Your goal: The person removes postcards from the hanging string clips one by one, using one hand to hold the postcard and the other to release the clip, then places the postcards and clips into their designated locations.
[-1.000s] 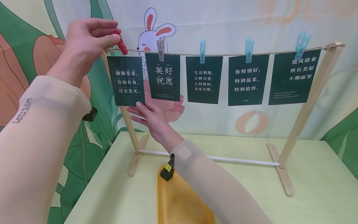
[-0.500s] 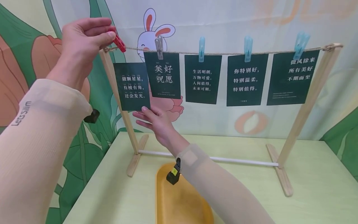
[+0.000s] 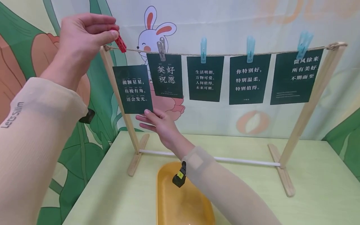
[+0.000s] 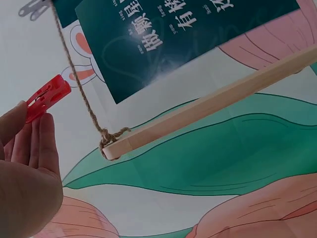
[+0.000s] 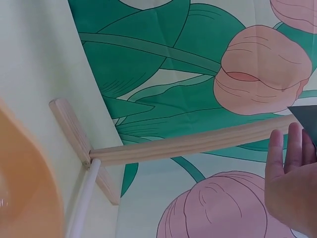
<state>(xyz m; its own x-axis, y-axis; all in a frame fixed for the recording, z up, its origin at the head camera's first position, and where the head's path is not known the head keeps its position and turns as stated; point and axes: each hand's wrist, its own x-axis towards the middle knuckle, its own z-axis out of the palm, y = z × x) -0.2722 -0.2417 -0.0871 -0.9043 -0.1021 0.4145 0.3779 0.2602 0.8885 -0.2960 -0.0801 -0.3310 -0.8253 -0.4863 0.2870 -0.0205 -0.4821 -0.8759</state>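
Note:
My left hand (image 3: 81, 43) pinches a red clothespin (image 3: 121, 42) near the left end of the twine (image 3: 227, 54). In the left wrist view the red clothespin (image 4: 48, 96) appears beside the twine, apart from the card. With thumb and fingers, my right hand (image 3: 161, 126) holds a dark green card (image 3: 133, 89) with white writing by its lower right corner. That card's top edge sits below the twine, and its right side is close to the neighbouring card (image 3: 166, 75), which hangs from a grey clothespin (image 3: 161, 50).
Several more dark green cards hang to the right under blue clothespins (image 3: 203, 50). A wooden post (image 3: 312, 106) stands at the right, another post (image 3: 127, 125) at the left, joined low down by a white rod (image 3: 247, 161). A yellow tray (image 3: 180, 206) lies on the table in front.
My right hand has lowered the card away from the twine and shifted it slightly right. The left hand, still pinching the red clothespin, has moved a little left and up.

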